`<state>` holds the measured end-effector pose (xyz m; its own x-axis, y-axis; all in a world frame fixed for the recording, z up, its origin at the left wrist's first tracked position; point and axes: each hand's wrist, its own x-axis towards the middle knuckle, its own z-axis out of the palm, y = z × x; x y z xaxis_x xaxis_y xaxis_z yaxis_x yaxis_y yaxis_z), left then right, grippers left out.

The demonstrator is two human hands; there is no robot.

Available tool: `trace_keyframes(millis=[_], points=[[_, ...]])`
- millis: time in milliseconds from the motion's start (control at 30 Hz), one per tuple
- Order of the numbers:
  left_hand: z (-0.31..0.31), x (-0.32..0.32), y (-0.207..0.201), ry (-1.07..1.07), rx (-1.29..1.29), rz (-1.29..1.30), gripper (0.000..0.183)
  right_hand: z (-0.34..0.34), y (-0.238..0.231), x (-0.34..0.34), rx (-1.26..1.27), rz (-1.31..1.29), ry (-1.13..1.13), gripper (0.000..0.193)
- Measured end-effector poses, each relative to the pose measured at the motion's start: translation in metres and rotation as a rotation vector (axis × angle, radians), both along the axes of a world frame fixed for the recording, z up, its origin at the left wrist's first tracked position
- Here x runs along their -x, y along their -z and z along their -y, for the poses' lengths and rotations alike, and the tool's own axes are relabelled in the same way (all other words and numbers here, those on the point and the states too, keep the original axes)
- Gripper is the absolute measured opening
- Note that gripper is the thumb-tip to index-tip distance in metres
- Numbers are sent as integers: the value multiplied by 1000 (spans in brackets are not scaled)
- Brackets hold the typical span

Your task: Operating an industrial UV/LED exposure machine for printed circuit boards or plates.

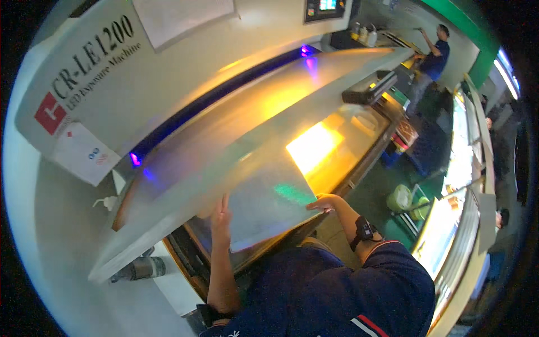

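shiny thin sheet (pixel 264 205) lies on the glass bed (pixel 337 146) under the lid (pixel 236 140). left hand (pixel 220 216) and right hand (pixel 323 202) hold its near edge. it looks light, bendy, slippery; grip 2 corners.

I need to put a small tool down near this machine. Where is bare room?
Bare glass bed lies between the glowing yellow patch and the black box. Near the left hand and right hand, the translucent sheet covers everything.
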<state>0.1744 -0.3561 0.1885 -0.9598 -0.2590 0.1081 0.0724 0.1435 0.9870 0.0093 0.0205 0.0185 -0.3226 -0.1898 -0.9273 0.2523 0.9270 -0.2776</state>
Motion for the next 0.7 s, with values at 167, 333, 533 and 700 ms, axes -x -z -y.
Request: trace_keyframes(millis=[167, 333, 533, 700], points=[[-42, -30, 148, 345, 800, 658, 91, -48, 1, -160, 511, -249, 865, 45], [-104, -35, 163, 594, 1005, 438, 75, -92, -70, -286, 299, -495, 1227, 38], [-139, 24, 96, 634, 198, 473, 52, -113, -152, -419, 689, -914, 1770, 32], [-164, 56, 150, 636, 510, 206, 52, -94, -130, -540, 513, -1066, 2402, 37]])
